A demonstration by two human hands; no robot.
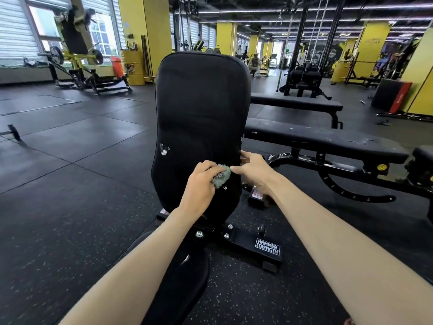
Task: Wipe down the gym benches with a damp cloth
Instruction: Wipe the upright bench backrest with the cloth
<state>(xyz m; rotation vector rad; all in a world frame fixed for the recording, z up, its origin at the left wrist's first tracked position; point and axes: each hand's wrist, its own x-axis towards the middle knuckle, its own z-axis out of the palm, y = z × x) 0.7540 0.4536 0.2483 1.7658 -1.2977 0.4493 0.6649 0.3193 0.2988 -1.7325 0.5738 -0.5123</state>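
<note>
A: Where is the cloth (222, 175)?
B: Bunched in the left hand (201, 181), fingers curled round it, pressed on the lower part of the upright black backrest (199, 109).
A: And the right hand (254, 171)?
B: It grips the backrest's right edge, thumb reaching toward the cloth. Two flat benches (325, 139) stand to the right.

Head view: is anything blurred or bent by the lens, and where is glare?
In the head view the wide lens bends the edges; the yellow machine top left is smeared; the windows glare white; the backrest shows little detail; the cloth in the left hand is sharp.
</note>
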